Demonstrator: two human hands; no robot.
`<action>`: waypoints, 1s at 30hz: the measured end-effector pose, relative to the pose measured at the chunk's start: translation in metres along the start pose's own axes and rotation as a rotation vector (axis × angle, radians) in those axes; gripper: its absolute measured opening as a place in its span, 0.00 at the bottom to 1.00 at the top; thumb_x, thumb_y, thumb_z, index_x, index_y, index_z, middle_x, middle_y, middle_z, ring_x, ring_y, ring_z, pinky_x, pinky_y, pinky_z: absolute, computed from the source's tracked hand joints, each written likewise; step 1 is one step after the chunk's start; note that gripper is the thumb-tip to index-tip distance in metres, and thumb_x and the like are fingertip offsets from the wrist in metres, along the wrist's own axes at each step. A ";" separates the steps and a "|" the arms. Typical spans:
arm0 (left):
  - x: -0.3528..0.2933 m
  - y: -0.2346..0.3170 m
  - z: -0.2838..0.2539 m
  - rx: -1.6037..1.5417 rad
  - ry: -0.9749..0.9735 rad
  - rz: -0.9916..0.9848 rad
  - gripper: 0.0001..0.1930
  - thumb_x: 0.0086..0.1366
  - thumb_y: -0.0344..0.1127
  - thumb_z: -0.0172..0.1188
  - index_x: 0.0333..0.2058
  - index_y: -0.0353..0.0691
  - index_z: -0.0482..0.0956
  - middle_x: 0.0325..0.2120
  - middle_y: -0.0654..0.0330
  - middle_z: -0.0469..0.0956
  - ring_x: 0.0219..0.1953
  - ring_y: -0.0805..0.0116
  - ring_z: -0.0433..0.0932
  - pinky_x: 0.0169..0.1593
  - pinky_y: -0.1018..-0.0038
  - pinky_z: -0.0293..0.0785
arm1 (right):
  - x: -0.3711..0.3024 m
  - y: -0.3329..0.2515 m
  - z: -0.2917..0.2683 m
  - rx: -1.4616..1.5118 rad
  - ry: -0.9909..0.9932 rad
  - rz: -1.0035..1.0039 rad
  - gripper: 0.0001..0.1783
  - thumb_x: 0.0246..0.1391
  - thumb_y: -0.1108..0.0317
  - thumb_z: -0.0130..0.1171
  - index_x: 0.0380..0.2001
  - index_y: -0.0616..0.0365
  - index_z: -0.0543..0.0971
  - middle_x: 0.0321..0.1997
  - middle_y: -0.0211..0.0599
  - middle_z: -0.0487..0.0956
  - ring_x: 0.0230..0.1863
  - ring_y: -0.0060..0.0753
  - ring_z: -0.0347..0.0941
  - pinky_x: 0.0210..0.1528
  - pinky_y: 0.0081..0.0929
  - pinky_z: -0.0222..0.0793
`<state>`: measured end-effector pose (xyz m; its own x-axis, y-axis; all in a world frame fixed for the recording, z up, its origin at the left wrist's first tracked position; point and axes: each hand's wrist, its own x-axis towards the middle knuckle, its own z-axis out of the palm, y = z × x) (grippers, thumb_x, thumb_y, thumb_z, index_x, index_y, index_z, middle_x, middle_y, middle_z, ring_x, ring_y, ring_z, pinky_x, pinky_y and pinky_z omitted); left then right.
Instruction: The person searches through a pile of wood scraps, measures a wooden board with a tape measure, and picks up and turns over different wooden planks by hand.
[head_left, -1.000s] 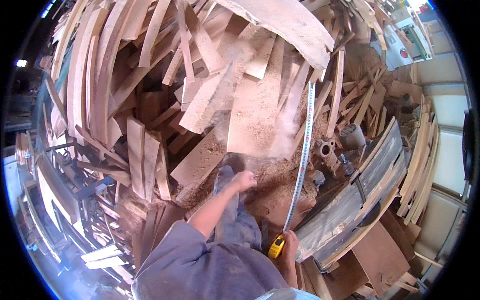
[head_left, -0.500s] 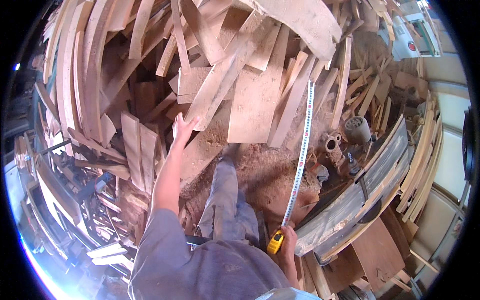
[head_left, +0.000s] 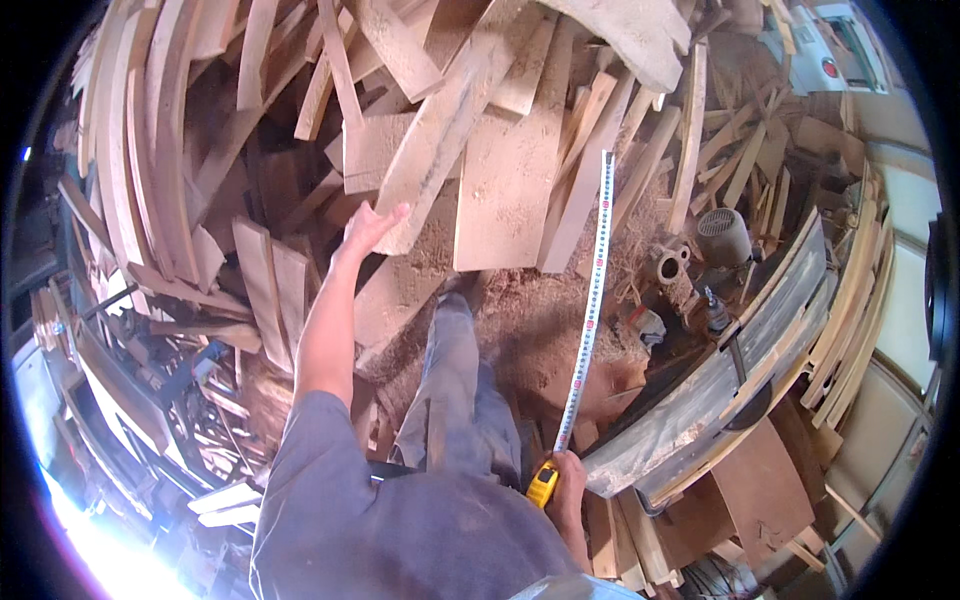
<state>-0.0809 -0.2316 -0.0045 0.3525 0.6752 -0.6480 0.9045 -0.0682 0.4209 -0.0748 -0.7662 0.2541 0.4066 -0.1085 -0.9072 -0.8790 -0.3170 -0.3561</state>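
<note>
My left hand [head_left: 368,230] reaches forward to the near end of a long, rough wooden board [head_left: 440,135]. Its thumb lies across the board's face and its fingers are at the left edge, partly hidden. Low on the right, my right hand [head_left: 568,482] is closed round a yellow tape measure [head_left: 542,484]. From the case a long white blade [head_left: 590,320] runs forward, its far end lying over the boards right of the pile's middle. A wide flat board [head_left: 505,200] rests just right of the board at my left hand.
Stacked planks [head_left: 150,150] crowd the far left. A grey motor-like housing [head_left: 722,236] and a rusty pipe fitting [head_left: 668,268] sit on the right, beyond a long grey metal-topped bench [head_left: 690,420]. Sawdust [head_left: 520,320] covers the floor around my feet.
My left hand has shifted slightly forward, bringing the thumb farther onto the board's face. The view has tilted a little. My right hand still holds the tape measure with its blade out.
</note>
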 end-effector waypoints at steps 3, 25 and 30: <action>-0.024 0.012 -0.001 -0.014 -0.063 0.029 0.67 0.40 0.84 0.62 0.57 0.18 0.67 0.54 0.32 0.75 0.59 0.41 0.74 0.62 0.56 0.69 | -0.006 -0.008 -0.002 0.041 -0.019 -0.028 0.11 0.59 0.63 0.53 0.33 0.61 0.75 0.24 0.39 0.77 0.24 0.32 0.75 0.28 0.28 0.72; -0.212 0.151 0.208 0.133 -0.150 0.073 0.41 0.43 0.52 0.72 0.50 0.25 0.73 0.45 0.40 0.80 0.49 0.48 0.82 0.53 0.61 0.79 | -0.035 0.069 -0.062 0.306 0.045 -0.161 0.10 0.59 0.64 0.55 0.32 0.60 0.75 0.25 0.38 0.78 0.23 0.31 0.75 0.29 0.28 0.75; -0.228 0.112 0.257 0.268 -0.113 0.114 0.29 0.46 0.52 0.70 0.38 0.31 0.79 0.39 0.43 0.82 0.44 0.48 0.83 0.48 0.58 0.80 | -0.047 0.094 -0.069 0.318 0.094 -0.092 0.11 0.59 0.65 0.54 0.33 0.63 0.77 0.27 0.38 0.79 0.26 0.30 0.76 0.31 0.26 0.73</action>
<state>0.0016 -0.5819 0.0275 0.4665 0.5669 -0.6789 0.8832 -0.3405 0.3226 -0.1598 -0.8557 0.2783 0.4962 -0.1838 -0.8485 -0.8651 -0.0215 -0.5012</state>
